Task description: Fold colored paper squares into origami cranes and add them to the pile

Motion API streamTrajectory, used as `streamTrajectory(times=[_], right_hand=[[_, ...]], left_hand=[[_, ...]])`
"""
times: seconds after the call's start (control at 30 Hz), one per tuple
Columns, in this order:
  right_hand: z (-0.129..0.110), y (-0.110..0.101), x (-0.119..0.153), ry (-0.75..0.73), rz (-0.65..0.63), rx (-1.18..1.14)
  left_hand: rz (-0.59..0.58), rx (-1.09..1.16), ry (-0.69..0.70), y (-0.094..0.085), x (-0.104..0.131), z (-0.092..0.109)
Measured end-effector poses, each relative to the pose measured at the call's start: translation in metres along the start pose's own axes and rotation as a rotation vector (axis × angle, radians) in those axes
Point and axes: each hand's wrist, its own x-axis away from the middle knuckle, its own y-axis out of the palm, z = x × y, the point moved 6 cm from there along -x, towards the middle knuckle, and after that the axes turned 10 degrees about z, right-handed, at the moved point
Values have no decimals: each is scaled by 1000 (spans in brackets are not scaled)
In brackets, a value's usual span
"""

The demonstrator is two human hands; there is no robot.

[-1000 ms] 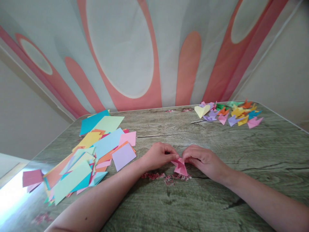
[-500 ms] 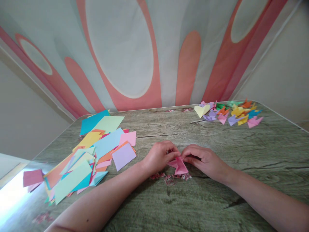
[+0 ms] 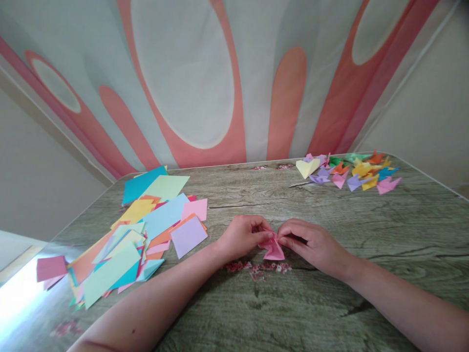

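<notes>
Between my two hands is a piece of folded pink origami paper, just above the wood-grain table. My left hand pinches its left upper side between thumb and fingers. On the other side, my right hand grips the upper right edge with thumb and forefinger. A pointed flap of the paper spreads down toward me. The folds under my fingertips are hidden.
Loose coloured paper sheets lie in a spread pile on the left. Several folded paper figures sit at the back right, with a pale yellow heart-shaped one beside them. A patterned curtain hangs behind the table.
The pink paper has shifted slightly up and tilted, so its lower flap looks narrower and its left point is less visible. Both hands keep their pinch in nearly the same place.
</notes>
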Motion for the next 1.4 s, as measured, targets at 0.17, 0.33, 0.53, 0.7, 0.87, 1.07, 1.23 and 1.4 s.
streamTrajectory(times=[0.17,0.33,0.53,0.7,0.87,1.07,1.23,1.4], right_hand=[[3,1,0,35,29,-13],[1,1,1,25,28,-53],[-1,-3,-1,40,80,-41],[-1,-7,-1,78,129,1],[-3,-6,-2,28,108,-33],[-3,-8,-2,19,142,18],[-5,-10,-1,18,189,76],[-5,-9,0,18,207,107]], left_hand=[[29,51,-33,1,1,2],[32,93,-67,4,2,0],[-15,215,-121,8,1,0],[-3,243,-130,8,2,2],[-2,193,-129,8,3,0],[-34,167,-75,9,5,4],[-42,169,-53,8,6,10],[-48,170,-50,8,7,11]])
